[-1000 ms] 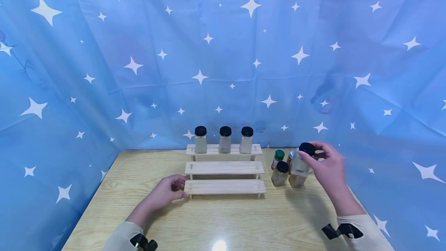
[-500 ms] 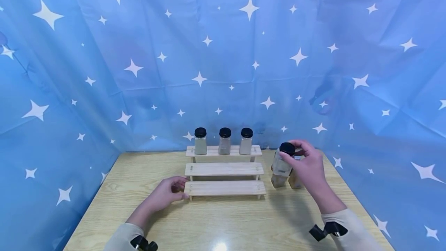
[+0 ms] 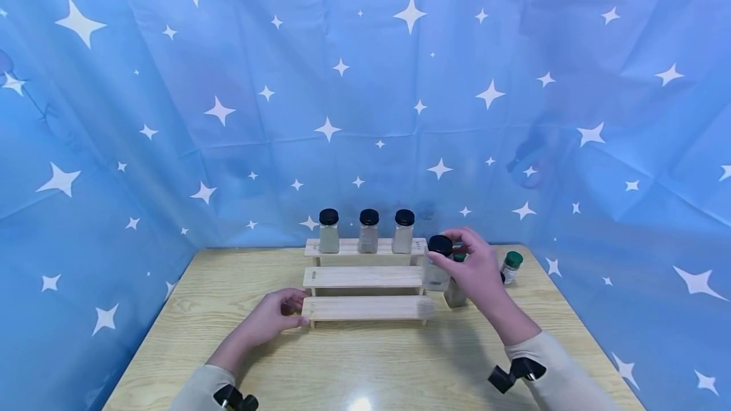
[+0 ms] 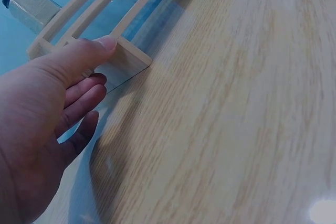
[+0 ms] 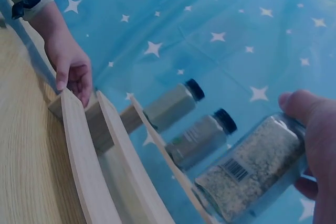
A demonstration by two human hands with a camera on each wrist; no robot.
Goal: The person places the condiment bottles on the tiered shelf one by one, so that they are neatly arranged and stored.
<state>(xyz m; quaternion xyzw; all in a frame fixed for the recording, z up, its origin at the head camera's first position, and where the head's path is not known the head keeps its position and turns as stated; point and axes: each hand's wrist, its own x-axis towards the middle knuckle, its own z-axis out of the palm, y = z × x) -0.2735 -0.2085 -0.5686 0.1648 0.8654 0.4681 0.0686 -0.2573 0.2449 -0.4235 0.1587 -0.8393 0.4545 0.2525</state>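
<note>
Between the thumb and fingers of my right hand is a clear spice jar with a black lid, gripped near its top. It hangs at the right end of the three-tier wooden rack; the right wrist view shows pale flaky contents and a barcode on the jar. My left hand holds the left end of the lowest tier, its thumb on the corner in the left wrist view. Black-lidded jars stand upright on the top tier: a left jar, a middle jar and a right jar.
More jars stand on the table right of the rack, partly hidden by my right hand: a brownish jar and a green-lidded bottle. Behind the wooden table hangs a blue star-patterned cloth.
My right hand has carried the black-lidded spice jar leftward, from above the other jars to the rack's right end. The left hand stays on the rack.
</note>
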